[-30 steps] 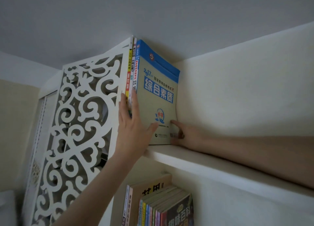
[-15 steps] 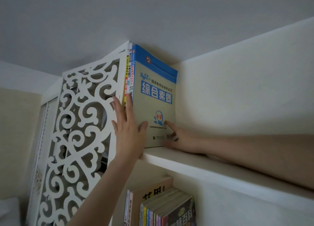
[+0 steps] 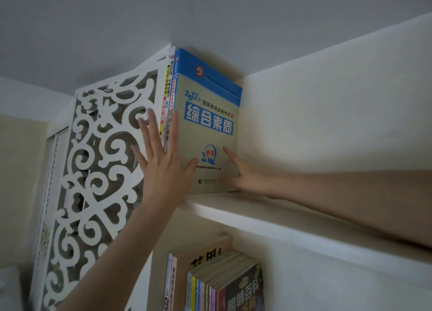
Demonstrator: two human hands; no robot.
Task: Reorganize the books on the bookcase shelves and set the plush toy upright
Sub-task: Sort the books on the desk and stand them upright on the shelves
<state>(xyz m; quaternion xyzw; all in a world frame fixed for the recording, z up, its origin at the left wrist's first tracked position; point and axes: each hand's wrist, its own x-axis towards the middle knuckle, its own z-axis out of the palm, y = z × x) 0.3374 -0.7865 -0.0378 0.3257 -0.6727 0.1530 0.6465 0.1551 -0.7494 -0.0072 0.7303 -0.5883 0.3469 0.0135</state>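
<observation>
A thick book with a grey-green cover and blue top band [image 3: 208, 95] stands upright at the left end of the top shelf [image 3: 268, 215], with two thinner books [image 3: 168, 95] between it and the side panel. My left hand [image 3: 161, 168] lies flat with straight fingers against the book spines, its thumb on the front cover. From the right, my right hand [image 3: 240, 172] presses straight fingers against the lower part of the cover. No plush toy is in view.
A white carved openwork side panel [image 3: 98, 170] closes the bookcase's left end. On the shelf below stands a row of several upright books [image 3: 217, 285]. The top shelf to the right of the books is bare white board, and the ceiling is close above.
My left hand's fingers have spread and slid up along the spines. My right hand has opened flatter against the cover. The books stand closer against the side panel.
</observation>
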